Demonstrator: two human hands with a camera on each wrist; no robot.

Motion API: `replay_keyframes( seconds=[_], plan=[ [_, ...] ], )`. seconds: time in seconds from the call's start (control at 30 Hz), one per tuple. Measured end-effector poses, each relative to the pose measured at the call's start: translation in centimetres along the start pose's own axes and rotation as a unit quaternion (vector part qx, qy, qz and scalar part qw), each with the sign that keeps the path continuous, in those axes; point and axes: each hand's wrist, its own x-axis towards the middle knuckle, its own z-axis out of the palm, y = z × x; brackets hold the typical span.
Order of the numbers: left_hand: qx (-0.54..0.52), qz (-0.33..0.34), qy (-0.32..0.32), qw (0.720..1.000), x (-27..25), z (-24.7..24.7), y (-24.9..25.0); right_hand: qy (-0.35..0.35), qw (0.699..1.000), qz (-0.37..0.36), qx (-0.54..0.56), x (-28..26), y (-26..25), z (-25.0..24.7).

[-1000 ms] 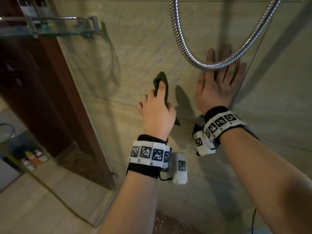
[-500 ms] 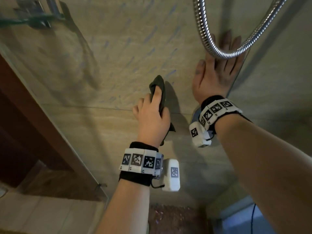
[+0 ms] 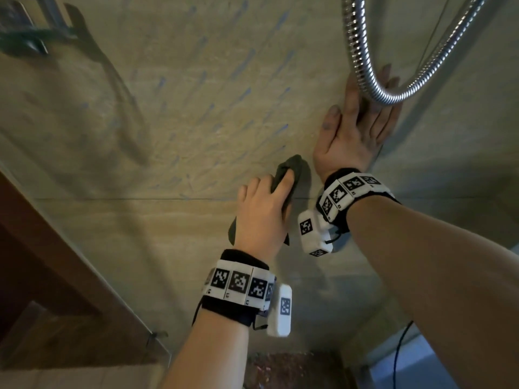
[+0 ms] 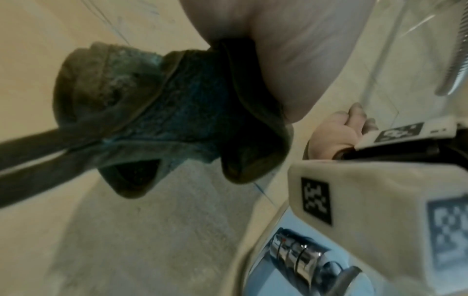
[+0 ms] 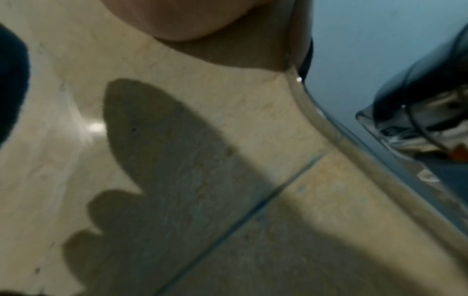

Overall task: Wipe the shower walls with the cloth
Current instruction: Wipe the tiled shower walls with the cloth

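Observation:
My left hand grips a dark, bunched cloth and holds it against the beige tiled shower wall, just above a horizontal grout line. In the left wrist view the cloth is crumpled under my palm, with folds hanging below. My right hand lies flat on the same wall, fingers straight and pointing up, close to the right of the cloth. Its fingertips are partly hidden behind the hose. The right wrist view shows only the heel of the palm on the tile.
A chrome shower hose loops down in front of my right hand. A glass shelf bracket is at the upper left. A glass panel edge and brown door frame run down the left. The chrome mixer valve sits below right.
My left hand with the cloth has slid to the right along the wall, ending close beside my right wrist. The right hand stays flat on the wall.

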Motion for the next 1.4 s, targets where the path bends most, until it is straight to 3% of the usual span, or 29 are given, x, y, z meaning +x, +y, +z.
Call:
replay_keyframes(
  seconds=[0.43, 0.67, 0.83, 1.13, 1.23, 1.4],
  plan=[
    [0.066, -0.059, 0.065, 0.994, 3.0, 0.6, 2.1, 0.014, 1.000, -0.013, 0.017, 0.1, 0.5, 0.5],
    [0.149, -0.114, 0.008, 0.982, 2.8, 0.7, 3.4, 0.006, 1.000, -0.008, 0.029, 0.1, 0.4, 0.3],
    [0.194, -0.142, 0.005, 0.971, 2.1, 0.7, 3.4, 0.004, 1.000, -0.011, 0.025, 0.0, 0.4, 0.2],
    [0.156, -0.248, -0.064, 0.954, 2.0, 0.8, 3.5, 0.001, 1.000, -0.010, 0.014, 0.1, 0.5, 0.2],
    [0.131, -0.233, -0.052, 0.962, 2.7, 1.3, 4.5, 0.010, 1.000, -0.012, 0.019, 0.1, 0.4, 0.3],
    [0.168, -0.126, 0.002, 0.978, 2.0, 1.8, 4.7, 0.019, 0.999, -0.014, 0.023, 0.1, 0.4, 0.3]
  ],
)
